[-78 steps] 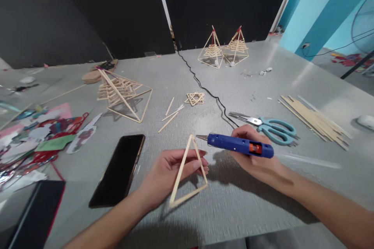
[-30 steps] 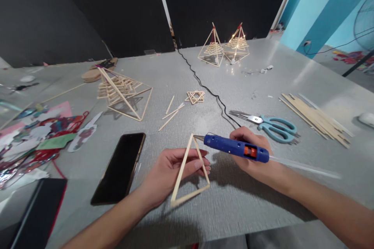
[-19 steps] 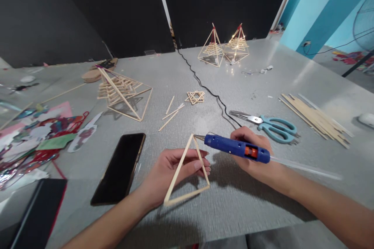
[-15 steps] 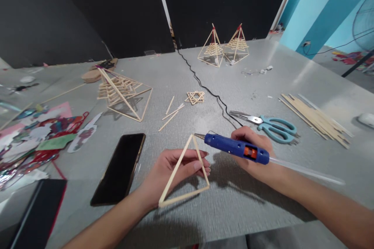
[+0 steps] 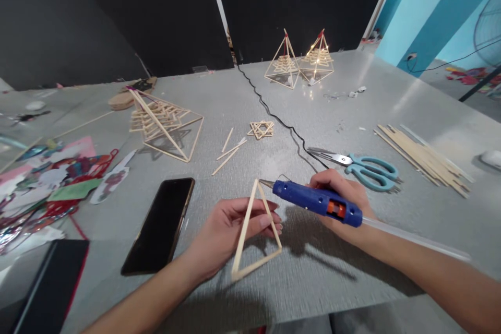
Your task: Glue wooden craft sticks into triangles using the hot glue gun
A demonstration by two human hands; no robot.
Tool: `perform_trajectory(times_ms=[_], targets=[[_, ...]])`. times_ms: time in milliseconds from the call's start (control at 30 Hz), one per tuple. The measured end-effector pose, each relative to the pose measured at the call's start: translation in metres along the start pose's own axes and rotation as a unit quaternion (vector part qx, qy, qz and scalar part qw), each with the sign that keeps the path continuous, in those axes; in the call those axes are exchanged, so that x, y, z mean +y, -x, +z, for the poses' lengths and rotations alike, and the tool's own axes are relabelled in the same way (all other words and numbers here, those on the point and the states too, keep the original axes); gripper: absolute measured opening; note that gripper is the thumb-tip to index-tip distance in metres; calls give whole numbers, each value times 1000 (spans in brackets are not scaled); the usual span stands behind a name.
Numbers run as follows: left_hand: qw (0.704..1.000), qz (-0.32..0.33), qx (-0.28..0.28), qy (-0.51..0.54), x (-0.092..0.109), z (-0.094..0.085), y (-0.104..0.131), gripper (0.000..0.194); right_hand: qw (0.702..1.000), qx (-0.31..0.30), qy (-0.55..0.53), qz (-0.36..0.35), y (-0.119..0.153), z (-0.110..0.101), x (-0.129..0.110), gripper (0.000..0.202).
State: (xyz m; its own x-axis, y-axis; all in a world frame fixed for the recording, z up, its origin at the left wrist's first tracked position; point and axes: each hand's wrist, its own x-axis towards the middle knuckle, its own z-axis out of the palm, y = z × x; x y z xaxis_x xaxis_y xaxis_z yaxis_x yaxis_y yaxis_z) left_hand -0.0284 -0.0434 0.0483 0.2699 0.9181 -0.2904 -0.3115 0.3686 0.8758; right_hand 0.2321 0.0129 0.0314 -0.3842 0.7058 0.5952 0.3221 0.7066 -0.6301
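Between the thumb and fingers of my left hand [image 5: 230, 229] is a triangle of thin wooden sticks [image 5: 243, 235], tilted above the table with one corner pointing away from me. My right hand [image 5: 344, 198] is wrapped round a blue hot glue gun [image 5: 301, 198], and a clear glue stick [image 5: 415, 247] juts out of its rear. The gun's metal nozzle is at the triangle's far corner; whether it touches, I cannot tell. Beyond my hands lie a small wooden star [image 5: 261, 130] and several loose sticks [image 5: 229, 159].
A phone [image 5: 158, 227] lies left of my left hand. Blue-handled scissors [image 5: 371, 171] and flat wooden strips [image 5: 422, 162] are to the right. Stick pyramids stand at the left [image 5: 164, 125] and back [image 5: 285, 65]. A black cord [image 5: 270, 109] crosses the table. Paper scraps [image 5: 62, 182] pile up left.
The triangle's near left corner has swung to the right in my left hand. The glue gun's rear has dipped slightly. Lights on the back right pyramid now glow.
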Motion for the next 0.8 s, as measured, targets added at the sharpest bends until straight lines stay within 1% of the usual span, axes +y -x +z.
perform_trajectory(times_ms=[167, 333, 500, 700, 800], targets=[[1000, -14, 10, 10, 0, 1, 1, 33, 1000, -10, 7, 4, -3, -2, -4, 30], [1000, 9, 0, -1, 5, 7, 2, 36, 1000, -5, -1, -4, -2, -1, -3, 29], [1000, 6, -6, -3, 6, 7, 2, 34, 999, -23, -4, 25, -1, -1, -3, 28], [1000, 7, -11, 3, 6, 7, 3, 32, 1000, -13, -16, 19, -1, 1, -4, 30], [1000, 8, -19, 12, 6, 7, 4, 30, 999, -17, -20, 37, 0, 2, -5, 29]])
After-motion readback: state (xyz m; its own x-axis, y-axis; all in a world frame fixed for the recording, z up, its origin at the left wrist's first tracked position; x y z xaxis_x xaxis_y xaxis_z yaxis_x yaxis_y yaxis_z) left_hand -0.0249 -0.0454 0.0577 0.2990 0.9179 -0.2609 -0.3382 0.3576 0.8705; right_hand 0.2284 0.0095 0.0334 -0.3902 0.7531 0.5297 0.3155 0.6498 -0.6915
